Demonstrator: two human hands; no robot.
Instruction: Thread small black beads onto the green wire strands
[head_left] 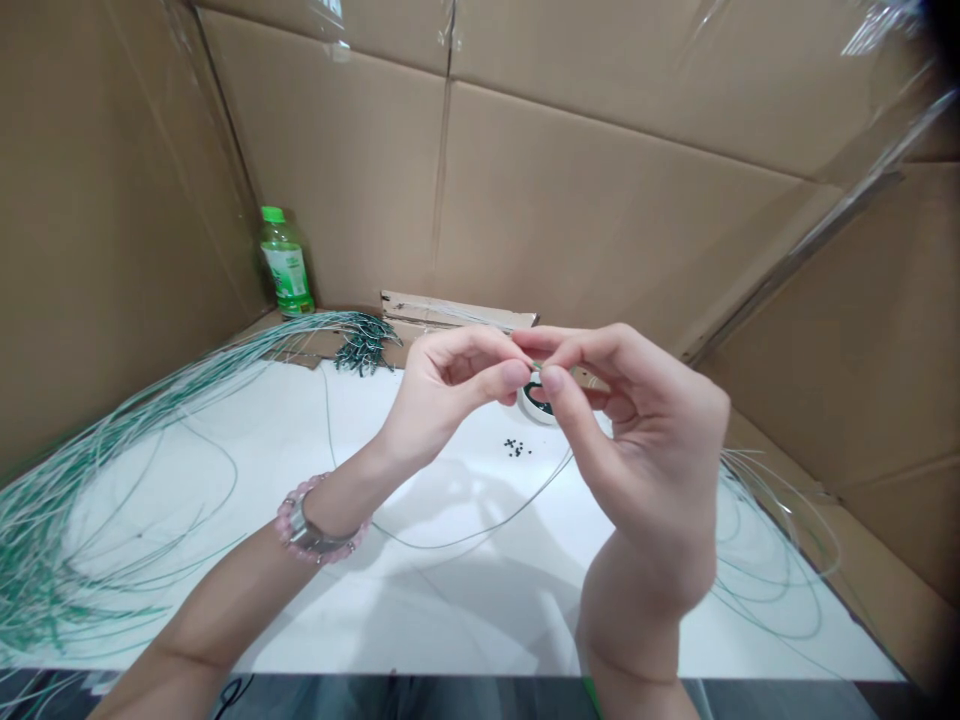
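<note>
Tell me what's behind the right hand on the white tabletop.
Behind the right hand is a round white container with something dark inside; the hand covers part of it, so its full contents cannot be seen. Loose black beads lie beside it.

Coiled green wires (67, 540) crowd the white table (465, 620) on both sides, cardboard walls (600, 170) rising behind it

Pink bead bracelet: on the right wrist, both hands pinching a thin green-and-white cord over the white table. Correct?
Not quite: the pink bead bracelet is on the left wrist, not the right, as the head view shows. The rest stands: the left hand and right hand pinch the thin green-and-white cord over the white table.
</note>
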